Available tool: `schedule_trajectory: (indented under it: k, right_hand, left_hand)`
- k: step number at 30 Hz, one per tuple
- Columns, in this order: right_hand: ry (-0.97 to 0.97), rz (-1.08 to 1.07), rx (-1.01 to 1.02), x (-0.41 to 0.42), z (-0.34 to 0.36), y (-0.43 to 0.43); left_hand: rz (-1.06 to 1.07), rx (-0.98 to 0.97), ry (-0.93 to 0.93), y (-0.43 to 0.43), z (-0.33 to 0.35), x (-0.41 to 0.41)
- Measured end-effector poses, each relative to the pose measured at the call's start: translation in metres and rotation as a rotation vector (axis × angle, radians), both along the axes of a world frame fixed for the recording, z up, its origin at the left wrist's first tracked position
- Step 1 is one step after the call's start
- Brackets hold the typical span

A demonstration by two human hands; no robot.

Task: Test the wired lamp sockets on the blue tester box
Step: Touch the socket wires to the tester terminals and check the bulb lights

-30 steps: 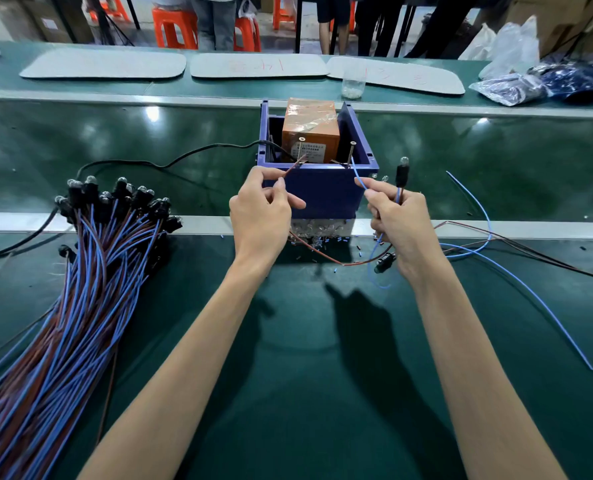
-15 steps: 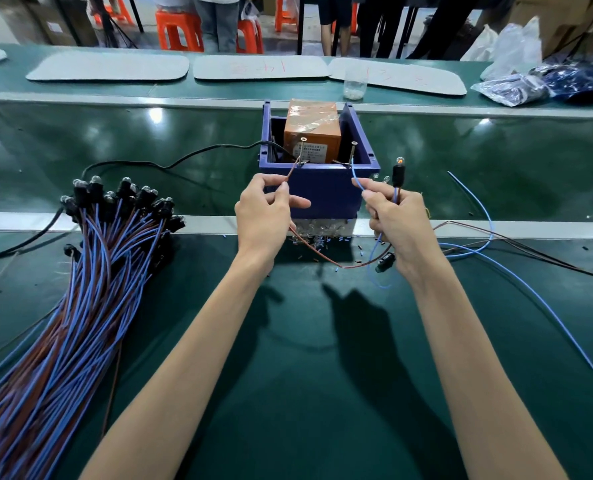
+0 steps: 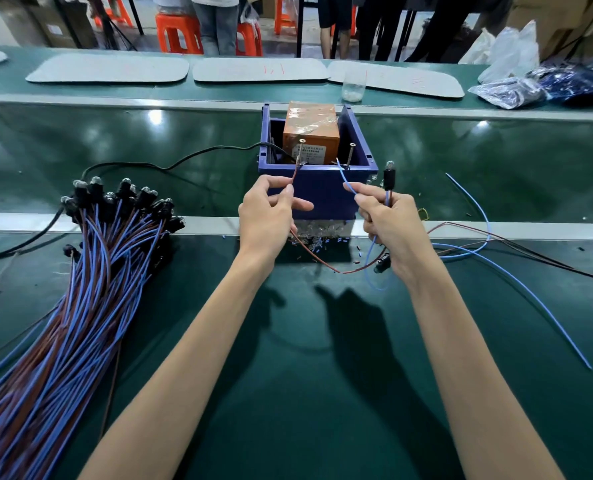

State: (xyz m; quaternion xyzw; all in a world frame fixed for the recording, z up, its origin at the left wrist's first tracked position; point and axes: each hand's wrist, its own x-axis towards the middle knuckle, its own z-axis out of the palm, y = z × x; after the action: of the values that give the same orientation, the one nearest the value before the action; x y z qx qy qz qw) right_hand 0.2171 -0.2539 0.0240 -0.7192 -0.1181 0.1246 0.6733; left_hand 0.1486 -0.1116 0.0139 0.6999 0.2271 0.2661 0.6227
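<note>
On the surface (image 3: 305,410), the bundle of wired sockets (image 3: 91,258) lies far to your left. Your left hand (image 3: 267,220) pinches a red wire (image 3: 294,176) between thumb and forefinger, its tip at the left screw post (image 3: 300,152) of the blue tester box (image 3: 319,192). Your right hand (image 3: 388,226) curls its fingers (image 3: 367,199) round a blue wire (image 3: 344,180) whose tip is near the right screw post (image 3: 351,154), and it holds a lamp socket (image 3: 389,178) upright beside the box.

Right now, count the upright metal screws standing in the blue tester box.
2. The left screw stands by the tip of the brown wire; the right screw near the tip of the blue wire. The orange block may hide others.
</note>
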Motion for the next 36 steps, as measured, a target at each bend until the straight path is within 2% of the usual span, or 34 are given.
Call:
schedule_trajectory:
  k: [16,21,36]
  right_hand:
    - [0.075,0.013,0.013,-0.005,0.006,0.003]
    - [0.096,0.051,0.028,-0.006,0.005,0.004]
    - [0.089,0.019,0.076,-0.003,0.003,-0.001]
  left_hand:
    - [-0.085,-0.083,-0.036,-0.002,0.007,-0.001]
    - [-0.137,-0.105,0.023,0.001,0.008,0.001]
    - [-0.117,-0.325,0.035,0.000,0.016,0.006]
